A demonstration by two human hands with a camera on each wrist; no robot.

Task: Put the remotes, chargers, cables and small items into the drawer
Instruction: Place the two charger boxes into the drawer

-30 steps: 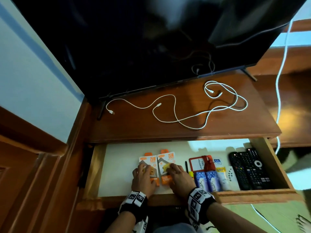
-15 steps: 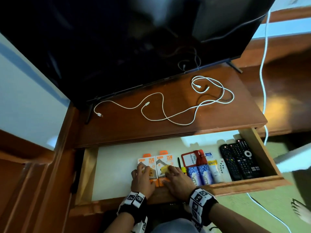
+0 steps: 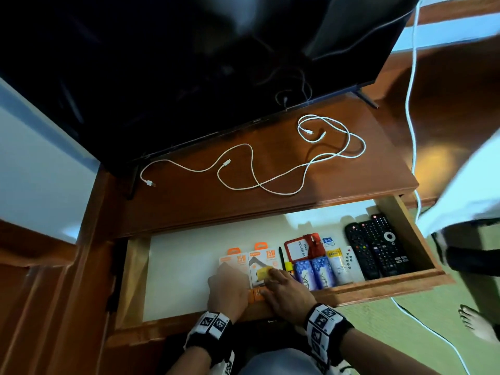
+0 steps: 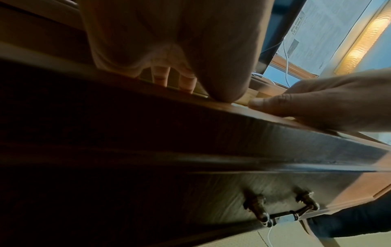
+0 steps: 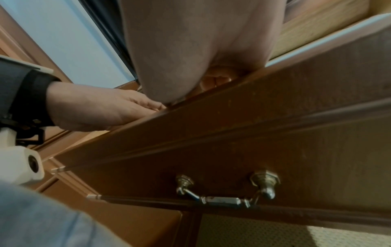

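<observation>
**Boxes squared in the drawer, cables waiting on the desk**

Pressing two orange charger boxes (image 3: 250, 262) flat against the drawer (image 3: 392, 284) floor, close behind its front edge and left of centre. Left hand (image 3: 228, 289) lying relaxed, fingers straight over the left box; right hand (image 3: 284, 290) likewise uncurled over the right box, fingertips touching a small yellow item (image 3: 263, 272) on it. Gripping nothing with either, as far as the head view shows; wrist views showing only palms over the drawer front and its metal handle (image 5: 224, 198).

Sitting already along the same front edge: a pen, a red card holder (image 3: 299, 250), two blue packets (image 3: 312, 273), a white tube, then the remotes (image 3: 378, 247) in the front right corner.

Lying loose on the desk (image 3: 189, 201) above, beyond both hands: the white cables (image 3: 257, 182), running roughly left to right, one plug near the desk's left edge, a coil towards the right. Judging the coil nearer the right hand, the plug end nearer the left; reaching up and away from the drawer needed for either.
</observation>
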